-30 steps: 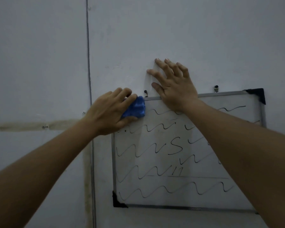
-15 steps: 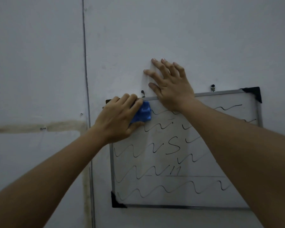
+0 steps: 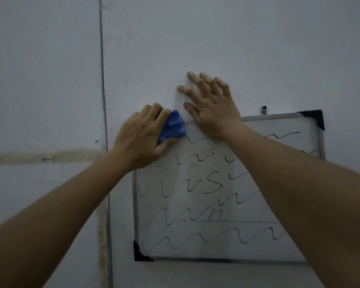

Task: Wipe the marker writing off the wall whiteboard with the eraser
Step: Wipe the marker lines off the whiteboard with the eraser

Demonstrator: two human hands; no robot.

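Observation:
A small whiteboard (image 3: pixel 195 242) with a silver frame and black corner caps hangs on the grey wall, covered in black wavy marker lines and an S. My left hand (image 3: pixel 141 136) grips a blue eraser (image 3: pixel 172 127) and holds it against the board's top left corner. The strip just right of the eraser looks wiped. My right hand (image 3: pixel 210 107) lies flat with fingers spread, its palm over the board's top edge and its fingertips on the wall above. My right forearm hides part of the writing on the right.
A wall hook (image 3: pixel 264 110) sticks out above the board's top edge. A vertical panel seam (image 3: pixel 103 100) runs down the wall left of the board. A stained horizontal strip (image 3: pixel 46 156) with screws crosses the left wall.
My left hand has slid the eraser to the right and a little upward along the top of the board. The right hand has kept its place on the top edge.

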